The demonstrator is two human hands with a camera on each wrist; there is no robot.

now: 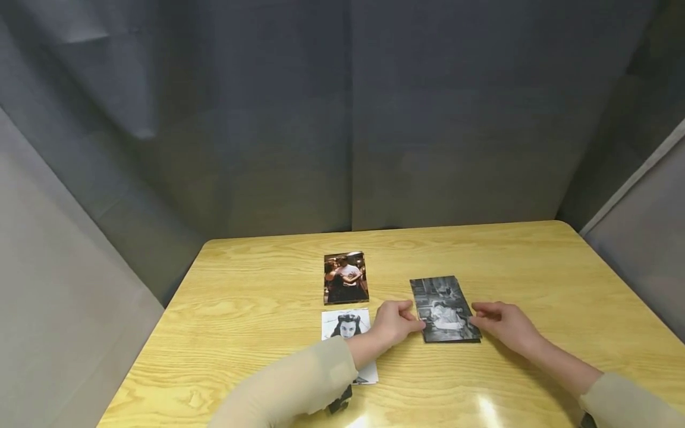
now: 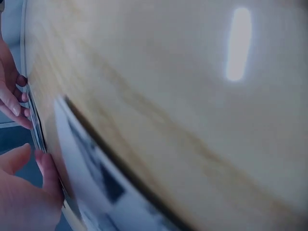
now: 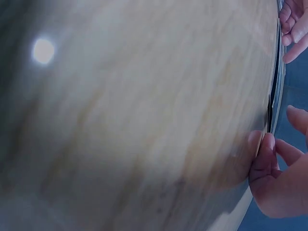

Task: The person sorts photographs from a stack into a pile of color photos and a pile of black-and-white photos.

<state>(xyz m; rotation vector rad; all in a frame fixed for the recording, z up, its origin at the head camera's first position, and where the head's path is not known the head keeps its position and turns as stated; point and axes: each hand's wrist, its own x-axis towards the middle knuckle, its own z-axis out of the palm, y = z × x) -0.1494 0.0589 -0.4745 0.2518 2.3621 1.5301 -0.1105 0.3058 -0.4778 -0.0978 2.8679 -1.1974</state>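
A small stack of black-and-white photo prints (image 1: 441, 309) lies on the table, its edges slightly uneven. At its left edge is my left hand (image 1: 395, 324), with thumb tip right at the border and index finger a little farther up. Opposite, my right hand (image 1: 505, 326) has thumb and fingertips at the right edge. Both hands show thumb and index finger spread apart. Seen low in the right wrist view, the right fingertips (image 3: 269, 142) meet the side of the thin stack (image 3: 275, 91).
Left of the stack, a colour photo (image 1: 345, 279) lies above a black-and-white portrait photo (image 1: 332, 324), which my left forearm partly covers. The wooden table (image 1: 257, 285) ends at a dark grey curtain (image 1: 283, 148), with pale grey panels (image 1: 48, 297) at the sides.
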